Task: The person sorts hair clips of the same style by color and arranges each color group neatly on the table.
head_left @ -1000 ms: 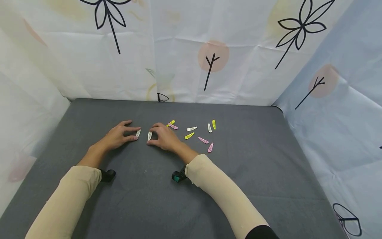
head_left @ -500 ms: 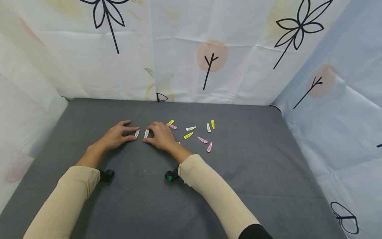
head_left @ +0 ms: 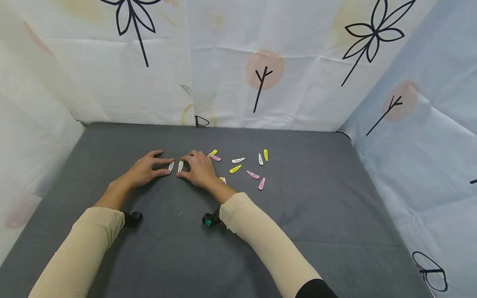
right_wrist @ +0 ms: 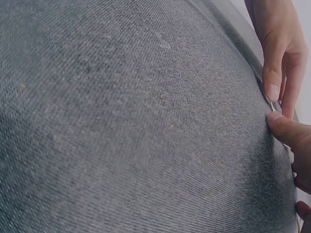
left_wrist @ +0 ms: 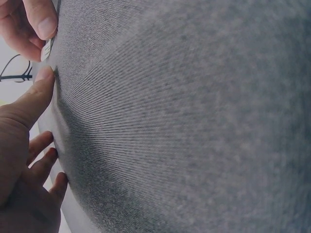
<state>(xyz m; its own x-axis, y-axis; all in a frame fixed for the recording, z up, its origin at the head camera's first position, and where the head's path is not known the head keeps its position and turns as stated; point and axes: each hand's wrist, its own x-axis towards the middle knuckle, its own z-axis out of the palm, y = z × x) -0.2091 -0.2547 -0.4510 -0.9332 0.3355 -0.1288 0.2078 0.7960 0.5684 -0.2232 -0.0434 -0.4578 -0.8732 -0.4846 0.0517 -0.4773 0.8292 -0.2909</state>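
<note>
In the head view my left hand [head_left: 147, 169] pinches a white snap hair clip [head_left: 171, 166] endwise between thumb and index finger on the grey cloth. Facing it, my right hand [head_left: 199, 169] pinches a second white hair clip [head_left: 180, 166] the same way. The two clips stand side by side, nearly parallel, with a narrow gap between them. In the left wrist view the right hand's thumb and fingers hold a white clip [left_wrist: 46, 50], above the left thumb [left_wrist: 39, 94]. The right wrist view shows both thumbs close together at the cloth, with a clip edge [right_wrist: 272, 103] there.
Several loose clips lie right of my right hand: white [head_left: 238, 160], yellow [head_left: 235, 169] and pink [head_left: 252, 174]. A pink clip [head_left: 215, 157] overlaps a yellow one beside the right knuckles. More clips show partly behind the right wrist. Printed fabric walls [head_left: 223, 91] enclose the table.
My right hand has slid left with its white clip, narrowing the gap to the left hand's clip. Clips behind the right wrist have come partly into sight. The left hand stays put.
</note>
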